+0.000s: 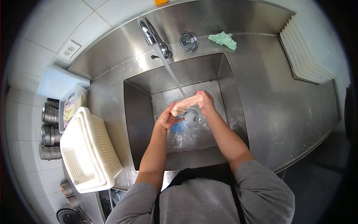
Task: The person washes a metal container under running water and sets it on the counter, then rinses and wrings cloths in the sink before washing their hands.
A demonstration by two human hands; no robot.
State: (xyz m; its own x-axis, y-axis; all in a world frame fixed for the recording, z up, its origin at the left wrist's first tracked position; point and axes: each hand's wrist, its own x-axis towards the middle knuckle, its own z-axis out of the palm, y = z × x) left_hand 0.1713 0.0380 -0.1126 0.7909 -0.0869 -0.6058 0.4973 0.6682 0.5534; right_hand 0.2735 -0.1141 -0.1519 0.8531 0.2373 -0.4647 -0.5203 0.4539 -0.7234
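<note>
A peach-coloured cloth [187, 102] is stretched between my two hands above the sink [140, 112]. My left hand [169, 118] pinches its left end, with some fingers spread below. The right end is gripped in my right hand [206, 102], which sits slightly higher. Water runs from the chrome faucet [147, 31] and comes down just behind the cloth. Under my hands a round drain [192, 114] shows in the wet sink floor, and something blue [178, 127] lies near my left hand; I cannot make out what it is.
Left of the sink stand stacked white baskets [87, 149] and a clear bin of cloths [74, 106]. A drain strainer [188, 40] and a crumpled green cloth [223, 40] lie behind the sink. White ridged trays or boards [304, 52] stand at the right.
</note>
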